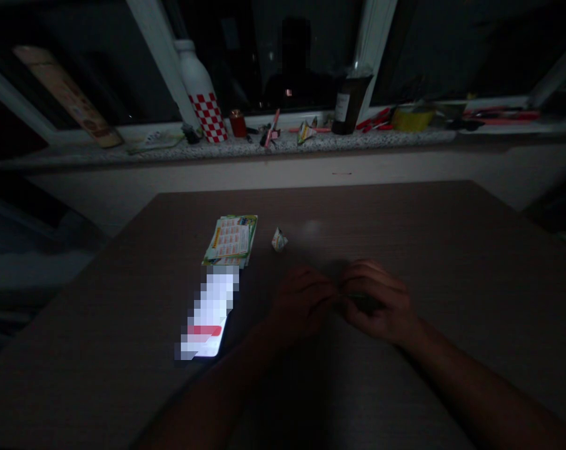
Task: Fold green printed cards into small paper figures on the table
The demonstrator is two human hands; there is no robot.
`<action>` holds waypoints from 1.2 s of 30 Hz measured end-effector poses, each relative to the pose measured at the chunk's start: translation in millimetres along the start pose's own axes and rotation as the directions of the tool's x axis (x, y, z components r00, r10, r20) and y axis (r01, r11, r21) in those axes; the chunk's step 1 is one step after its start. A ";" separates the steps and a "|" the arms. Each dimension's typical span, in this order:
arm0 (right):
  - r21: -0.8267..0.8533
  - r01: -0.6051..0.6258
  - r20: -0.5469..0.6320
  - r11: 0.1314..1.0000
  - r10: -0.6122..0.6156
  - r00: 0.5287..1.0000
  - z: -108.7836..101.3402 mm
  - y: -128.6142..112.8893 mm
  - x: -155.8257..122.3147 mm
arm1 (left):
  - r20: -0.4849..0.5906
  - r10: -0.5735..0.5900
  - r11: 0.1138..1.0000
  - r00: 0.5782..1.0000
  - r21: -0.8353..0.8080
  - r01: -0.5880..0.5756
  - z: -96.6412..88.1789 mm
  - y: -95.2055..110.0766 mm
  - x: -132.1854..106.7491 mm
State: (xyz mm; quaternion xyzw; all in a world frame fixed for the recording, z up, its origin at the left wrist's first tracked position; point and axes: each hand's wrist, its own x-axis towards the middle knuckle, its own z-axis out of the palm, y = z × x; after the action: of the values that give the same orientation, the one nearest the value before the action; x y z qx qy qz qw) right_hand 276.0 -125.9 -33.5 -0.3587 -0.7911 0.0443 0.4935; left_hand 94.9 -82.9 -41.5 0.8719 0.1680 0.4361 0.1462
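Observation:
My left hand [304,300] and my right hand [376,300] meet low over the table, their fingertips almost touching. Both have curled, closed fingers. Between the fingers of the right hand shows a thin greenish edge [358,295] of something small, too dark to name. Whatever the left fingers pinch is hidden in shadow. Just beyond the left hand sits a small folded paper piece [278,240] with printed colours. Left of it lies a stack of printed paper cards [230,240].
A lit phone [210,312] lies left of my left arm on the wooden table [404,225]. Against the windows, the stone sill [245,149] bears a red-checked white bottle [202,94], a dark bottle [351,103], a small red jar [237,124], another folded paper piece [306,132] and pens.

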 end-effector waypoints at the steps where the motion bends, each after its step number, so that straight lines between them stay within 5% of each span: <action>1: -0.002 0.001 0.004 1.000 -0.001 1.000 -0.1 0.2 0.1 | 0.008 0.003 1.000 1.000 0.012 -0.003 0.0 0.2 0.0; 25: -0.033 -0.033 0.068 0.999 0.036 0.997 -0.7 -1.7 -0.9 | 0.187 0.035 0.987 0.982 0.149 -0.064 -6.5 3.4 5.2; 36: -0.056 -0.074 0.043 0.996 0.076 0.996 -3.0 1.2 -0.8 | 0.090 -0.107 0.994 0.990 0.012 0.106 -4.5 7.3 6.3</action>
State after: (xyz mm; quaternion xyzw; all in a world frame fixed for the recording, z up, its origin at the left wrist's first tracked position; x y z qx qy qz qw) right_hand 279.2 -126.3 -33.1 -0.4003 -0.7889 0.0492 0.4637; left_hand 96.1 -86.3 -31.6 0.8811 0.2091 0.3869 0.1738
